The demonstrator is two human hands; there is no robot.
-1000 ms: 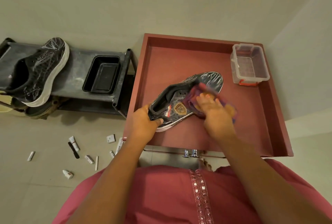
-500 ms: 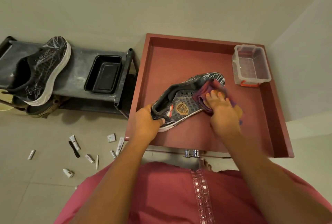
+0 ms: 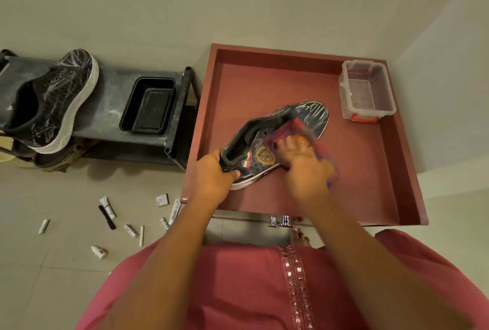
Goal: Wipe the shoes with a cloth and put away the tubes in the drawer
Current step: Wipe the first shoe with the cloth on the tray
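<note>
1. Shoe (image 3: 267, 144) lies on its side on the red tray (image 3: 370, 192).
2. Left hand (image 3: 211, 179) grips its heel; right hand (image 3: 304, 168) presses cloth (image 3: 296, 128) against the side.
3. Judged light, semi-stiff; heel collar offers firm purchase.

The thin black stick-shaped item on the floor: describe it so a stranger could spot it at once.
Start at the dark metal shoe rack on the left and drop to the pale tiled floor in front of it, where small tubes lie scattered. The thin black stick-shaped item lies beside a white tube with a cap. It is the only black piece there; the rest are white.
</note>
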